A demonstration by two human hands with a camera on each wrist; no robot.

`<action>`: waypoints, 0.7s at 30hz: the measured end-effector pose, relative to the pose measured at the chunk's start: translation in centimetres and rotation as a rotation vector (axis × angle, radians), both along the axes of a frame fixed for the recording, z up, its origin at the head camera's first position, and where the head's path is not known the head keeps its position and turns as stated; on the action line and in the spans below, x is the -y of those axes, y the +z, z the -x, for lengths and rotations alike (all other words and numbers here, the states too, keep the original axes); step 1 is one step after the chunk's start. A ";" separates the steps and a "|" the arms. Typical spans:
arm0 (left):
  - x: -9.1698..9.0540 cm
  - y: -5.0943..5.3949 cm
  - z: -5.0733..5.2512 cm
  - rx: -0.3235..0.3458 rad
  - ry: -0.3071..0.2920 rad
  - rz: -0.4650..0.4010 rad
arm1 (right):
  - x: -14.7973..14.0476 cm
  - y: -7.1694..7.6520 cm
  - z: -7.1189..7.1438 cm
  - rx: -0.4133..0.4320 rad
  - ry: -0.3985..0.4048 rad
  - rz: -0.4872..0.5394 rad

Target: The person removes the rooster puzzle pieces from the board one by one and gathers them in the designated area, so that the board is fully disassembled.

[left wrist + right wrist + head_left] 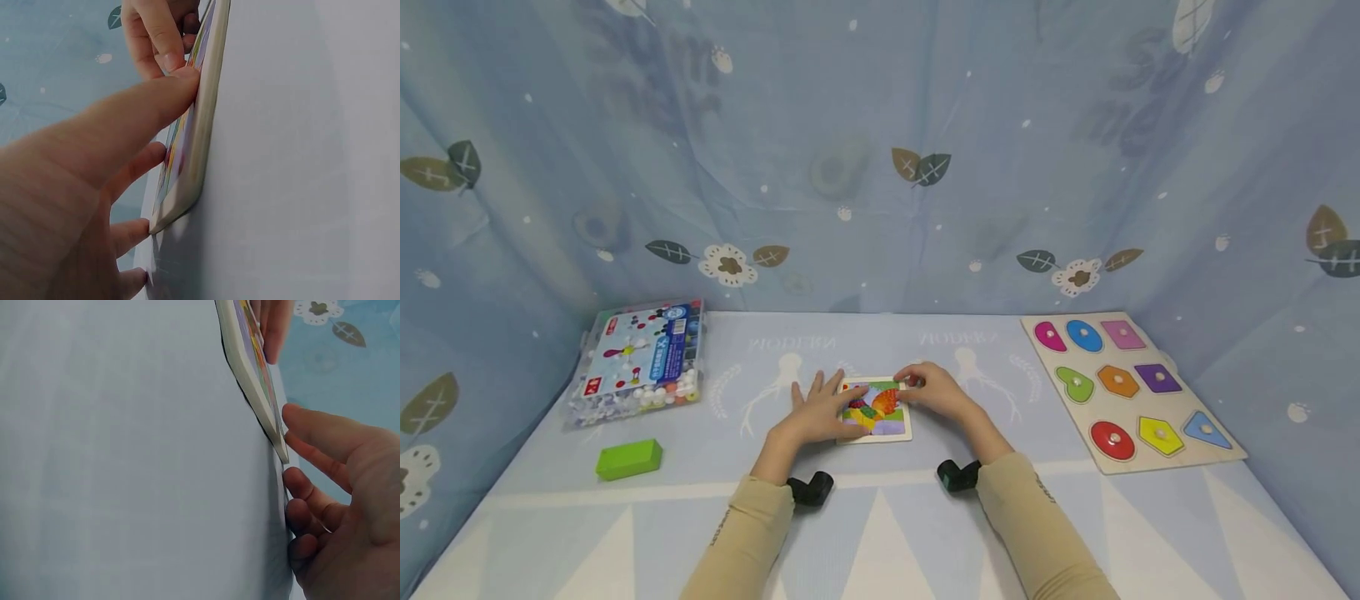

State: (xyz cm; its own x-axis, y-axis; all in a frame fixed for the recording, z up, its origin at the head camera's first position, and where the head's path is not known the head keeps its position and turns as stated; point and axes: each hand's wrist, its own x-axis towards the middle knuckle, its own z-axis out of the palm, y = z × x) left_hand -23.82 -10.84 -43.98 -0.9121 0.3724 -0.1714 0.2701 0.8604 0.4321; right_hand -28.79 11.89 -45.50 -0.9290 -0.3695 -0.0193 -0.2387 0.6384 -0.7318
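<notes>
A small picture puzzle [889, 423] in a pale wooden frame lies flat on the table, showing a colourful winged figure in red, orange, yellow and green. My left hand [816, 414] spreads over its left side. In the left wrist view, that thumb presses on the picture near the frame's front edge, while other fingers touch the board and the cloth. My right hand [938, 392] is at the right edge, its thumb and index finger at the upper right corner. In the right wrist view, its other fingers [301, 515] curl loosely against the cloth, with nothing gripped.
At the back left stands a clear plastic case [640, 358] of small balls with a printed label. A green block [629, 459] lies in front of it. On the right is a wooden shape board [1060, 450] with several coloured knobbed pieces. A patterned curtain [880, 108] hangs behind.
</notes>
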 end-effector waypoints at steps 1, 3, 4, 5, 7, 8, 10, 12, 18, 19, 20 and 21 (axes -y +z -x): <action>0.0 0.0 0.0 -0.001 0.001 0.002 | 0.0 0.0 0.0 -0.015 0.007 -0.009; 0.0 -0.1 0.0 -0.007 0.001 0.004 | 0.1 0.0 0.0 -0.036 0.020 -0.026; 0.0 -0.1 0.0 -0.011 0.001 0.006 | 0.1 0.0 0.0 -0.045 0.026 -0.033; 0.0 -0.1 0.0 -0.014 -0.001 0.009 | 0.2 0.0 0.1 -0.050 0.031 -0.041; 0.0 -0.1 0.0 -0.017 -0.002 0.013 | 0.3 0.1 0.1 -0.048 0.039 -0.057; 0.0 -0.1 0.0 -0.019 -0.002 0.015 | 0.3 0.2 0.1 -0.039 0.039 -0.066; 0.1 0.0 -0.1 -0.026 -0.005 0.017 | 0.5 0.3 0.1 -0.023 0.037 -0.079; 0.1 0.0 -0.1 -0.032 -0.007 0.021 | 0.6 0.5 0.1 -0.007 0.037 -0.095; 0.1 -0.1 -0.1 -0.053 -0.004 0.028 | 1.0 1.0 0.1 -0.008 0.056 -0.151; 0.1 -0.1 -0.1 -0.055 -0.004 0.027 | 1.0 1.0 0.1 -0.011 0.054 -0.162; 0.1 -0.1 -0.1 -0.054 -0.004 0.024 | 1.0 1.0 0.1 -0.013 0.050 -0.173; 0.1 -0.1 -0.1 -0.054 -0.007 0.021 | 1.0 1.0 0.2 -0.014 0.044 -0.183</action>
State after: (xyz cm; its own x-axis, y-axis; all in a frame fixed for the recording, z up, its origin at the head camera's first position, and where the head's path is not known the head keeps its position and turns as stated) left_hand -23.68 -10.94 -44.04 -0.9178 0.3753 -0.1298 0.2984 0.8673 0.3984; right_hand -28.95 10.87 -44.45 -0.9126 -0.4017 -0.0768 -0.2791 0.7489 -0.6010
